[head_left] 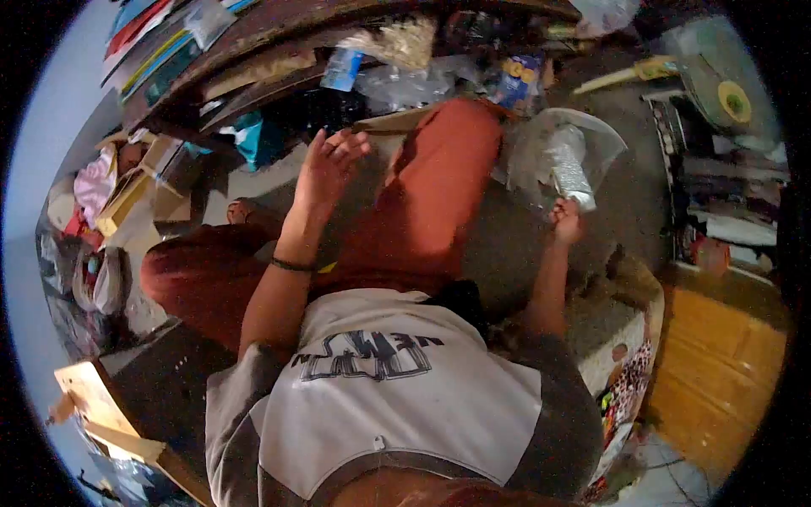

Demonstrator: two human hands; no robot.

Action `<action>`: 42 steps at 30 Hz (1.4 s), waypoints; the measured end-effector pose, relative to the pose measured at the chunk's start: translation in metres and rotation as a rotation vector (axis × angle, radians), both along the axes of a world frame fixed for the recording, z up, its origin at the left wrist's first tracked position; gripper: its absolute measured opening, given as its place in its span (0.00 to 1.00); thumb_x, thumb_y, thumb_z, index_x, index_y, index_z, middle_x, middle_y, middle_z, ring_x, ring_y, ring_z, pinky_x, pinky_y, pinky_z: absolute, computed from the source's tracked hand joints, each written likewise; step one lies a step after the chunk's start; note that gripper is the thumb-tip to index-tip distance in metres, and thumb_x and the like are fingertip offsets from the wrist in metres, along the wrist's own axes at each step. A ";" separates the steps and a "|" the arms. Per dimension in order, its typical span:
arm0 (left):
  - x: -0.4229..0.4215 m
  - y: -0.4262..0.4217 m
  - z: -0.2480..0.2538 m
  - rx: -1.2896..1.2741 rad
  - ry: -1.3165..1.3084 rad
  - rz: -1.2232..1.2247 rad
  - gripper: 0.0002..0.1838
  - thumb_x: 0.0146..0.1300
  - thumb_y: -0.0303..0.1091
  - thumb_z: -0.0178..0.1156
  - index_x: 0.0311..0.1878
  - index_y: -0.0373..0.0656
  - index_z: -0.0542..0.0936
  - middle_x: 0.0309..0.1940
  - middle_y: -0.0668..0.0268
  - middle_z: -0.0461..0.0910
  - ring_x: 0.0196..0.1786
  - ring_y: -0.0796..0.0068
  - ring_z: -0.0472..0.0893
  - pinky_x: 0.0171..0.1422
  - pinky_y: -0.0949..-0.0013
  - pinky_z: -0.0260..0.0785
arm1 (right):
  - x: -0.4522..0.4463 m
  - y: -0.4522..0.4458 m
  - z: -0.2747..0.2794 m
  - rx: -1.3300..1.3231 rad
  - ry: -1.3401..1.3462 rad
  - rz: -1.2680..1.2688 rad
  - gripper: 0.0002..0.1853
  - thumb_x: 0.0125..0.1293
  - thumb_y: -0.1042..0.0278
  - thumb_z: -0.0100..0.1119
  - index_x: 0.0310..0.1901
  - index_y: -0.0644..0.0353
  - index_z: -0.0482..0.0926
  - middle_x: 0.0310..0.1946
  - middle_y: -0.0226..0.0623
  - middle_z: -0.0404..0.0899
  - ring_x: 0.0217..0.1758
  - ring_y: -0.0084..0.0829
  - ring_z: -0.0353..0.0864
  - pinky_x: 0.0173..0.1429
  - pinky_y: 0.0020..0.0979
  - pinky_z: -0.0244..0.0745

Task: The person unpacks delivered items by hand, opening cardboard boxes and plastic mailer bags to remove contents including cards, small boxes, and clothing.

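Observation:
My right hand (568, 221) is closed at the lower end of a silvery wrapped packet (568, 160), which lies over a clear plastic bag (604, 139) on the floor to the right of my raised knee. Raised above my lap on the left, my left hand (334, 160) holds nothing, its fingers apart and slightly curled. Red-orange trousers (448, 169) cover my bent legs between the two hands.
Cluttered shelves (253, 51) run along the far side, with a blue and yellow packet (519, 76). A fan (731, 97) stands at the far right, above a wooden cabinet (718, 355). Boxes (135, 190) and bags lie at the left.

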State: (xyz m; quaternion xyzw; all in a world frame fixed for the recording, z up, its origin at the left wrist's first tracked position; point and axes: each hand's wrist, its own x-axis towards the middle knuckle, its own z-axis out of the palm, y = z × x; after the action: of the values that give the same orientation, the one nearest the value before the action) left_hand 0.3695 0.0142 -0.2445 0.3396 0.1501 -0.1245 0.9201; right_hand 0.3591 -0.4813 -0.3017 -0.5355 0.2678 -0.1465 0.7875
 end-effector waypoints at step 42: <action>-0.035 -0.021 0.035 0.514 -0.228 -0.062 0.05 0.65 0.27 0.60 0.42 0.38 0.79 0.36 0.69 0.82 0.38 0.82 0.80 0.42 0.76 0.72 | 0.019 0.310 0.123 -0.468 -0.231 0.792 0.11 0.64 0.73 0.61 0.46 0.67 0.80 0.35 0.30 0.81 0.36 0.17 0.77 0.41 0.20 0.72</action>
State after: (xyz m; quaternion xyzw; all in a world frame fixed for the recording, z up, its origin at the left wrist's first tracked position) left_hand 0.3347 -0.0067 -0.2092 0.5781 0.0619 -0.0716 0.8105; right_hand 0.3782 -0.1718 -0.1786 -0.7396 -0.0867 0.0501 0.6656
